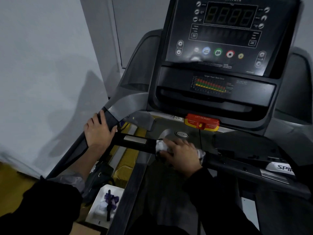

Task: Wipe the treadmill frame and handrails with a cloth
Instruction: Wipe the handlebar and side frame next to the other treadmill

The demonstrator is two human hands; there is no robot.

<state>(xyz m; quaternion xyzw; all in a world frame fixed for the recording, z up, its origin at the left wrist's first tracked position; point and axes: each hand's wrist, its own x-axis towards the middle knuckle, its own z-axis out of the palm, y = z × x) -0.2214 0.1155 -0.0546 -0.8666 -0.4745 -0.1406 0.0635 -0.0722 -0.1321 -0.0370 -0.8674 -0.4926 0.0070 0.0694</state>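
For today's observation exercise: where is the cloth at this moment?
Head view, lower centre: the white cloth is held under the right hand on the black crossbar, just below the round Matrix badge.

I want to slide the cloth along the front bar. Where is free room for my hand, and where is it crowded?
Free: the crossbar between the left hand gripping the handrail and the cloth under the right hand; also the bar stretch right of that hand. Crowded: just above, where the red stop switch sits close.
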